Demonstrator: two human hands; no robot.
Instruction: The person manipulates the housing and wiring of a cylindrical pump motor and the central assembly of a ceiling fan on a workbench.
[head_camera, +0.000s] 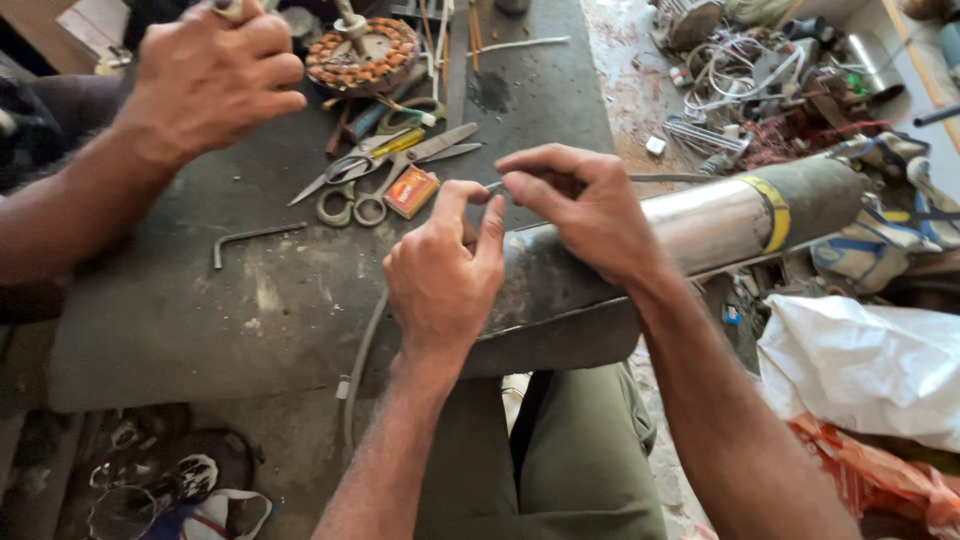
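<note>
grey wire (640, 178) is pinched at its tip between the fingers of the left hand (440, 270) and the right hand (580, 205), mid frame, above a metal cylinder (700, 235) lying across the lap. scissors (385, 165) and a small orange box (411, 192) lie on the dark surface (200, 300) above-left. another person's hand (210, 75), upper left, is closed in a fist.

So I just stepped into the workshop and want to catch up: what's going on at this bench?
A person seated at the dark bench pinches a thin grey wire between both hands, left hand and right hand, above a long silver metal cylinder resting across their lap. Another person's hand works nearby. Scissors and a small orange box lie on the bench.
</note>
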